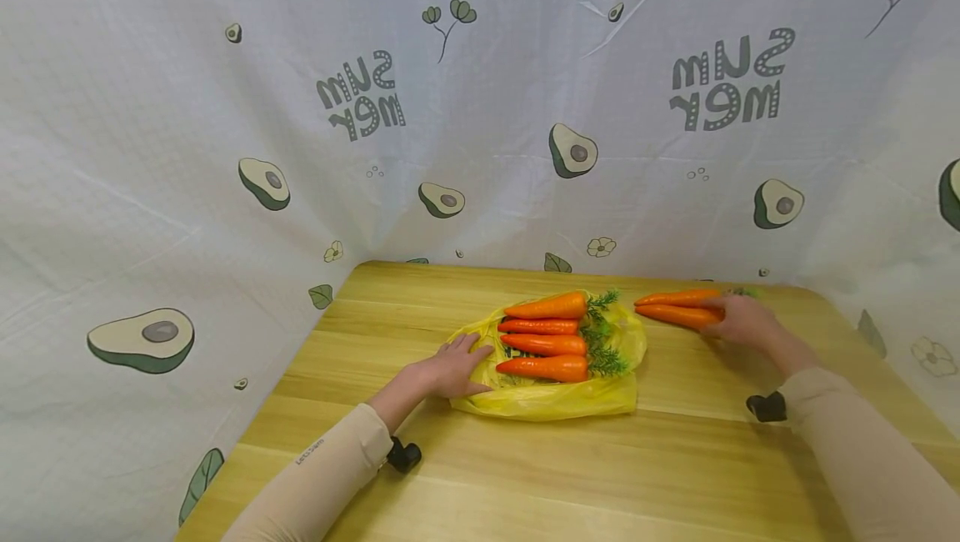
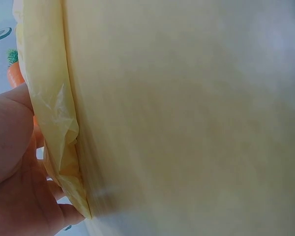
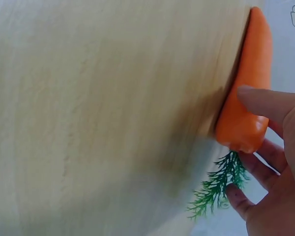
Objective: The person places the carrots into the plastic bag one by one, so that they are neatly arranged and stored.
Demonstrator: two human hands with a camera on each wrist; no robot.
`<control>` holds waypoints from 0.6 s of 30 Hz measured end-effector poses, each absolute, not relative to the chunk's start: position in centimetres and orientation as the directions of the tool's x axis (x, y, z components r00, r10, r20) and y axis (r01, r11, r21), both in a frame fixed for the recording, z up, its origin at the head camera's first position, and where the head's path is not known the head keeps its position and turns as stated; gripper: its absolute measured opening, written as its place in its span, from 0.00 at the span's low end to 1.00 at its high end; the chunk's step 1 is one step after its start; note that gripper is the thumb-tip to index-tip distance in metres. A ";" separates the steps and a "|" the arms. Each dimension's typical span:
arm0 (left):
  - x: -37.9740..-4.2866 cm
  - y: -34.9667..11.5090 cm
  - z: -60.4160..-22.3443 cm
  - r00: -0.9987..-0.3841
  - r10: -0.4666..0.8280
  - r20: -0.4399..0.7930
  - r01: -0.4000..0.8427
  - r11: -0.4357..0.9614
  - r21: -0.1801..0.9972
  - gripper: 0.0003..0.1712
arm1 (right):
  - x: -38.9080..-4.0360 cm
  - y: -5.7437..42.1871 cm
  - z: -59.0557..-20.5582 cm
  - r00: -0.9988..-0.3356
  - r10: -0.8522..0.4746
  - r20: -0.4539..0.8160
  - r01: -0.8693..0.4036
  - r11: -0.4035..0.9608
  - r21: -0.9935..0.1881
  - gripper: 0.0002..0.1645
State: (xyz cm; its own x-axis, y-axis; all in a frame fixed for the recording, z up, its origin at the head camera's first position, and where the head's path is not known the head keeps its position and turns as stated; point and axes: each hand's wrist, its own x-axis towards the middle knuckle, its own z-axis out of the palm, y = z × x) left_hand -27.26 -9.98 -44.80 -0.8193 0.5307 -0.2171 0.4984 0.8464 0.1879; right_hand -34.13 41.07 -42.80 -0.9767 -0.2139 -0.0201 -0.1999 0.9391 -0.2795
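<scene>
Several orange carrots [image 1: 545, 344] with green leafy tops lie side by side on a flattened yellow plastic bag [image 1: 547, 404]. My left hand [image 1: 452, 368] rests on the bag's left edge, fingers spread, just left of the carrot tips. In the left wrist view the bag's rolled edge [image 2: 51, 103] runs along my thumb and fingers. At the far right, my right hand [image 1: 746, 325] grips the thick end of the nearer carrot [image 1: 675, 315] of a pair. The right wrist view shows my thumb across this carrot [image 3: 248, 98], its leafy top [image 3: 219, 184] hanging by my fingers.
The wooden table [image 1: 480, 484] carries everything. A white curtain [image 1: 510, 100] printed with avocados and lettering hangs along its back and sides. The second carrot of the right pair [image 1: 678, 298] lies just behind the gripped one. Small black cameras [image 1: 405, 454] sit at both wrists.
</scene>
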 end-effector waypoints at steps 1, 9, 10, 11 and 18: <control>-27.3 -10.0 -44.8 -0.819 0.531 -0.216 0.499 0.846 0.187 0.42 | -34.1 41.1 -42.8 -0.976 -0.217 -0.022 -0.203 0.939 -0.277 0.37; -27.2 -10.1 -44.9 -0.823 0.526 -0.212 0.493 0.849 0.192 0.42 | -33.9 41.1 -42.7 -0.971 -0.238 -0.010 -0.229 0.947 -0.225 0.36; -27.2 -10.1 -44.8 -0.823 0.527 -0.213 0.493 0.848 0.193 0.42 | -33.9 41.1 -42.7 -0.970 -0.242 -0.007 -0.235 0.949 -0.210 0.36; -27.2 -10.0 -44.8 -0.822 0.527 -0.213 0.494 0.848 0.192 0.42 | -33.9 41.1 -42.7 -0.969 -0.246 -0.005 -0.240 0.950 -0.197 0.37; -27.1 -10.0 -44.8 -0.823 0.526 -0.214 0.492 0.849 0.193 0.42 | -33.6 40.9 -42.5 -0.969 -0.247 -0.020 -0.237 0.945 -0.226 0.37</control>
State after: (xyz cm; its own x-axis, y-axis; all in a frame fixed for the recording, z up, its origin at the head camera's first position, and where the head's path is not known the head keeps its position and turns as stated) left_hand -27.13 -10.03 -44.76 -0.8230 0.5262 -0.2139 0.4925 0.8487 0.1930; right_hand -33.57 40.92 -42.49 -0.9687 -0.2475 -0.0199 -0.2368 0.9449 -0.2259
